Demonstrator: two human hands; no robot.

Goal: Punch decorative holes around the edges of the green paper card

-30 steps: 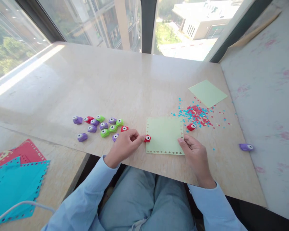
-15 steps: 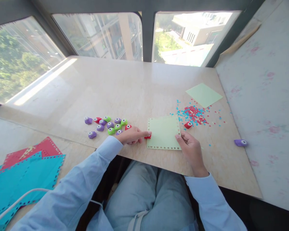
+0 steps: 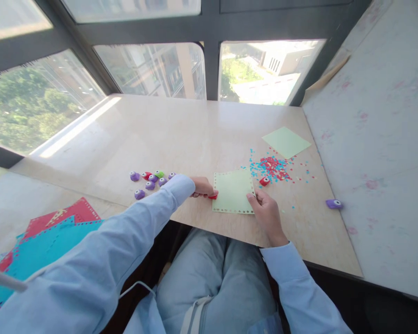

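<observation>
The left hand [image 3: 202, 186] has closed more over the red punch [image 3: 213, 196] at the green paper's [image 3: 232, 191] left edge, while the right hand [image 3: 264, 208] fingers pinch the right corner on the tabletop [image 3: 181, 134]; the paper may slip and the hole land crooked.

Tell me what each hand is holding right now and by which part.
The left hand presses a small red punch at the left edge of the green paper square. The right hand pinches that paper's near right corner.
</observation>
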